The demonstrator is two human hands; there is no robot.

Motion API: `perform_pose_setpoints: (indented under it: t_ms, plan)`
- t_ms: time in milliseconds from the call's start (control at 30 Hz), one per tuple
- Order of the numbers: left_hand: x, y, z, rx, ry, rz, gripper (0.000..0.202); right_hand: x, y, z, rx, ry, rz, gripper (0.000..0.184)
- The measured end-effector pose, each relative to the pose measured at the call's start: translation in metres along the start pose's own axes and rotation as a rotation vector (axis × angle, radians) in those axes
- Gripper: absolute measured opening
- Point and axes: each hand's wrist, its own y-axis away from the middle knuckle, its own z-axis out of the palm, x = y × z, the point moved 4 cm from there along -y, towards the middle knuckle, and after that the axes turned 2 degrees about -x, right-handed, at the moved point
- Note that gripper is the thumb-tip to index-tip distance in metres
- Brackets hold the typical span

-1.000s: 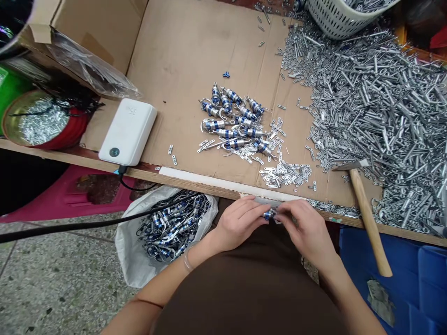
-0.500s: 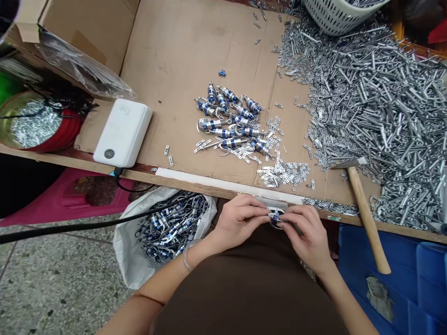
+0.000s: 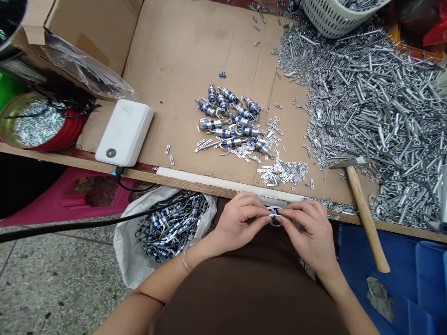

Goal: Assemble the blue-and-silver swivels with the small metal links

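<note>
Between my two hands, at the bench's front edge, is a small blue-and-silver metal assembly with curved hooks (image 3: pixel 274 212). My left hand (image 3: pixel 240 217) pinches its left side between thumb and fingers. My right hand (image 3: pixel 307 224) pinches the right side the same way, and the fingertips partly hide the piece. Beyond them on the cardboard lies a cluster of similar blue-and-silver hooked assemblies (image 3: pixel 228 132). Small flat metal links with holes (image 3: pixel 284 173) are scattered in front of and beside that cluster. A tiny blue three-armed part (image 3: pixel 222 74) lies farther back.
A large heap of metal rods and links (image 3: pixel 377 111) covers the right side. A hammer (image 3: pixel 366 218) overhangs the bench edge. A white power bank (image 3: pixel 124 132) with a cable sits left, near a red tin (image 3: pixel 38 123). Below hangs a white sack (image 3: pixel 127 251) of finished-looking assemblies.
The hooked assembly has turned slightly between my fingers, so its curved hooks show differently. My right hand's fingers have shifted a little. The camera view has moved slightly.
</note>
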Motion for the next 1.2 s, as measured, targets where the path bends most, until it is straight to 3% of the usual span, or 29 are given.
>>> perform_pose_setpoints:
  t_ms: [100, 300, 467, 633, 700, 833, 933, 1033, 1133, 1200]
  plan:
    - [0.002, 0.001, 0.001, -0.056, -0.087, 0.042, 0.008, -0.002, 0.002, 0.004, -0.079, 0.015, -0.053, 0.018]
    - [-0.002, 0.006, 0.012, -0.098, -0.206, 0.102, 0.009, -0.002, 0.009, 0.011, -0.260, 0.048, -0.133, 0.011]
    - [-0.006, 0.007, 0.015, -0.087, -0.266, 0.144, 0.006, 0.008, 0.007, 0.018, -0.287, 0.015, -0.064, 0.011]
    - [-0.014, 0.008, 0.023, -0.173, -0.591, 0.399, 0.029, 0.026, -0.001, 0.028, -0.303, 0.007, 0.049, 0.011]
    - [-0.019, 0.009, 0.026, -0.173, -0.685, 0.444, 0.030, 0.031, -0.005, 0.027, -0.277, 0.025, 0.076, 0.011]
    - [-0.020, 0.009, 0.030, -0.114, -0.742, 0.422, 0.024, 0.036, -0.019, 0.020, -0.255, 0.026, 0.108, 0.008]
    - [-0.016, 0.008, 0.031, -0.108, -0.735, 0.327, 0.023, 0.031, -0.036, 0.019, -0.207, -0.032, 0.086, 0.009]
    - [-0.015, 0.007, 0.031, -0.121, -0.684, 0.234, 0.023, 0.022, -0.052, 0.027, -0.147, 0.056, 0.035, 0.014]
    - [-0.015, 0.007, 0.029, -0.087, -0.610, 0.206, 0.021, 0.017, -0.057, 0.034, -0.155, 0.160, 0.044, 0.013]
    - [-0.015, 0.007, 0.027, -0.041, -0.554, 0.221, 0.017, 0.019, -0.052, 0.030, -0.146, 0.096, 0.078, 0.011]
